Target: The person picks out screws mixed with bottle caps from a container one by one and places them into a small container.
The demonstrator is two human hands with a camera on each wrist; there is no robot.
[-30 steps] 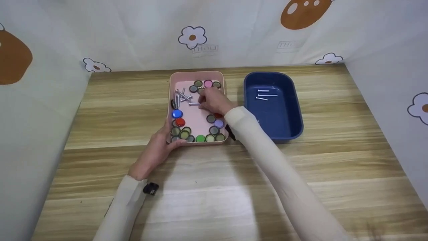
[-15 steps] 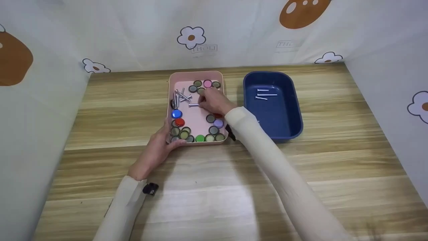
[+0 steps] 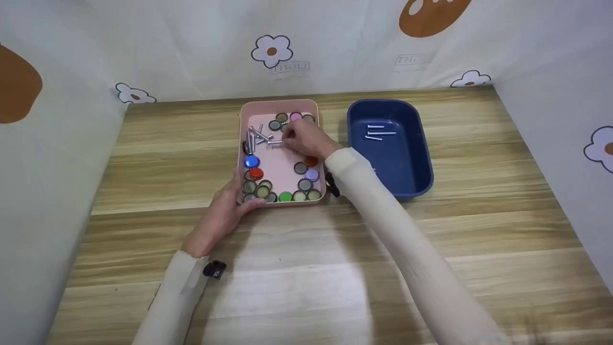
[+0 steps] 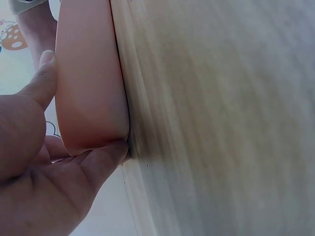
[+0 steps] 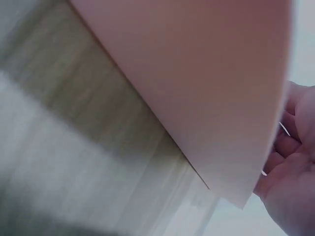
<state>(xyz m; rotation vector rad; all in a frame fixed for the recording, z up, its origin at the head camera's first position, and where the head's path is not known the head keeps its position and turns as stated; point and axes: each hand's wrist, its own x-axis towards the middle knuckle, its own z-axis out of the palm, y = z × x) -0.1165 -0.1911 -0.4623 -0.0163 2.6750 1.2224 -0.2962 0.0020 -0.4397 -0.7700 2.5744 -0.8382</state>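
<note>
A pink tray holds silver screws and many bottle caps. My left hand grips its near left corner, thumb at the front rim, fingers along the side. In the left wrist view, fingers wrap the corner of the tray wall. Inside the tray, my right hand pinches a silver screw by one end, its other end pointing left. A pile of screws lies just left of it. In the right wrist view the tray wall partly hides the hand's curled fingers.
A dark blue tray stands right of the pink one, with several screws inside. Caps line the pink tray's edges, among them a blue cap and a green cap. A patterned curtain backs the wooden table.
The screw in my right hand has shifted slightly toward the back of the tray, a shadow now beneath it. My left hand keeps its hold on the corner.
</note>
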